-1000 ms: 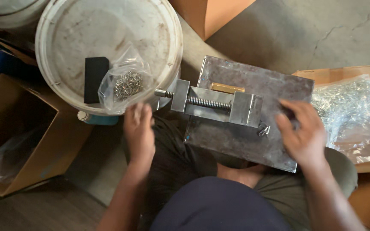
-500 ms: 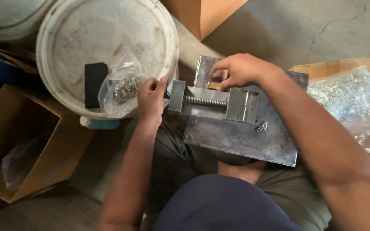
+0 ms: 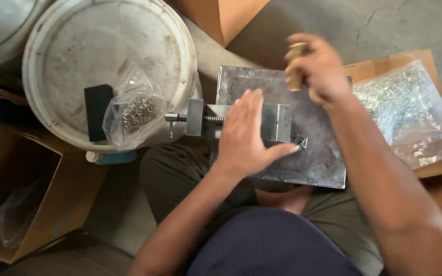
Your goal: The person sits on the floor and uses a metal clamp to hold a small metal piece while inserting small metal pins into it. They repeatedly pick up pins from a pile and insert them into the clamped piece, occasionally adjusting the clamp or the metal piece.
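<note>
Fingers (image 3: 303,61) of right hand (image 3: 319,69) around brass piece (image 3: 296,66), above vise (image 3: 277,121).

Vise (image 3: 277,121) on metal plate (image 3: 323,163), bucket (image 3: 78,51) left, bag of parts (image 3: 410,107) right

Clear bag of clips (image 3: 134,115) on bucket lid; bigger bag (image 3: 410,110) far right
</note>
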